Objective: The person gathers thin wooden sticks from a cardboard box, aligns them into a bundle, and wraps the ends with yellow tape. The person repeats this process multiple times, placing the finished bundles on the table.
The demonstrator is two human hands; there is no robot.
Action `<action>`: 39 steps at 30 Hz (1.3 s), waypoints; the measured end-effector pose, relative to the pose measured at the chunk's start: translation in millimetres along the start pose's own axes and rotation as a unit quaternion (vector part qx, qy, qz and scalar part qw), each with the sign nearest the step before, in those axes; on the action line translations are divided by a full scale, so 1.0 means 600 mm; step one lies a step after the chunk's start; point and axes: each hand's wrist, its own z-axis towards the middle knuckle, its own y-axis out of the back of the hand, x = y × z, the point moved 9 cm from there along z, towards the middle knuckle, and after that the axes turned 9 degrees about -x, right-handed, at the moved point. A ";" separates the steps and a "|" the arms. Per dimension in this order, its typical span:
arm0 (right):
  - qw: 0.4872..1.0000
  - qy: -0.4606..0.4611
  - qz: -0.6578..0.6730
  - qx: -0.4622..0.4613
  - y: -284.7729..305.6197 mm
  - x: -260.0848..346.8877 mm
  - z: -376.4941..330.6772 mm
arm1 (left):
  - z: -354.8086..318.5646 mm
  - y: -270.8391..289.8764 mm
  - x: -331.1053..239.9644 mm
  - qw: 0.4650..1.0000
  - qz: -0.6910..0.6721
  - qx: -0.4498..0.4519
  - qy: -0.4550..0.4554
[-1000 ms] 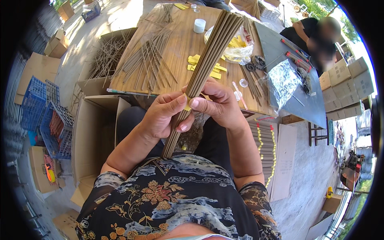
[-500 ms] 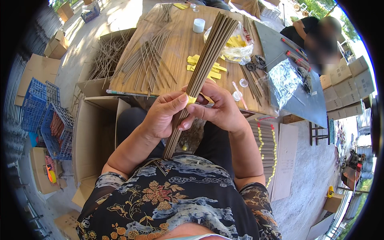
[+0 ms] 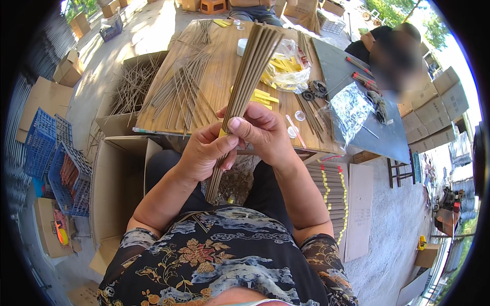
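Upright and leaning slightly right, a bundle of thin brown incense sticks (image 3: 250,69) stands between my two hands. Around its middle goes a yellow paper band (image 3: 223,132), now mostly covered by fingers. My left hand (image 3: 204,150) is closed round the bundle from the left, its thumb lying across the band. From the right, my right hand (image 3: 263,132) grips at the same place, thumb pressed on the sticks just above the left thumb. Beyond the bundle, yellow paper strips (image 3: 264,97) lie on the wooden table (image 3: 224,56).
Loose sticks (image 3: 184,92) spread over the table's left, beside a carton of sticks (image 3: 109,125). An open cardboard box (image 3: 115,188) stands at my left, banded bundles (image 3: 332,188) at my right. A plastic bag of yellow strips (image 3: 291,69) lies farther back. Two other people sit around the tables.
My view has tilted up a little. Both thumbs have shifted over the band, the right one now higher on the sticks, and the band shows less.
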 end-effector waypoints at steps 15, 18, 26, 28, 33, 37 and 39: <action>0.986 0.057 -0.104 -0.120 0.019 -0.016 -0.003 | 0.005 0.033 -0.018 0.913 0.346 -0.171 -0.131; 0.968 0.142 -0.174 -0.111 0.021 0.000 0.003 | 0.010 0.037 -0.013 0.897 0.383 -0.185 -0.121; 0.976 0.095 -0.126 -0.150 0.034 -0.016 0.025 | 0.022 0.007 0.006 0.882 0.442 -0.072 -0.147; 0.977 0.117 -0.113 -0.140 0.045 0.008 0.023 | 0.010 0.020 0.012 0.903 0.418 -0.026 -0.092; 0.985 0.023 -0.155 -0.070 0.024 0.011 0.005 | 0.004 0.025 -0.072 0.986 0.120 -0.014 -0.118; 0.963 0.024 -0.267 -0.003 -0.022 -0.054 -0.008 | 0.000 -0.007 -0.134 0.977 0.023 -0.030 -0.211; 0.955 0.017 -0.297 0.019 -0.036 -0.065 -0.016 | 0.005 0.009 -0.140 0.978 -0.005 -0.045 -0.205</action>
